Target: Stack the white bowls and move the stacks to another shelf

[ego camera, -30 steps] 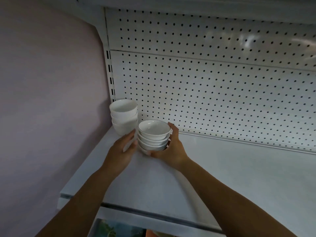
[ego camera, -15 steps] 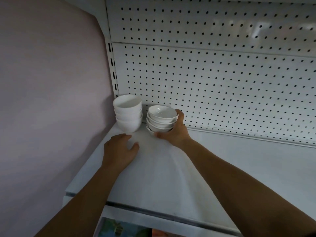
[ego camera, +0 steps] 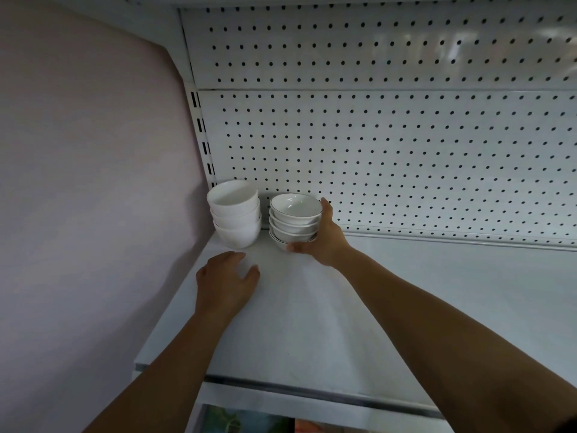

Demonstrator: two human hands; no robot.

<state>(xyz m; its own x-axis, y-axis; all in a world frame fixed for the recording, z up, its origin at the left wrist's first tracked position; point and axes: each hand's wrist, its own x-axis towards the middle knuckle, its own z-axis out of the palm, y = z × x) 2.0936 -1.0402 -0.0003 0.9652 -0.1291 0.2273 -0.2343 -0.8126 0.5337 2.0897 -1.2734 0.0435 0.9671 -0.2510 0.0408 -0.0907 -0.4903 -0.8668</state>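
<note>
Two stacks of white bowls stand at the back left corner of a white shelf (ego camera: 406,307). The left stack (ego camera: 236,214) has taller plain bowls. The right stack (ego camera: 293,221) has shallower bowls with a thin dark rim line. My right hand (ego camera: 323,235) wraps around the right side and base of the right stack, thumb under its front. My left hand (ego camera: 226,281) hovers flat over the shelf in front of the left stack, fingers apart, holding nothing.
A white pegboard panel (ego camera: 390,151) backs the shelf right behind the stacks. A pale pink wall (ego camera: 93,182) closes off the left side. The shelf's front edge (ego camera: 312,395) has a metal strip, with colourful items showing on the level below.
My right hand pushed the rimmed stack back toward the pegboard, beside the other stack. My left hand let go of it and dropped flat over the shelf.
</note>
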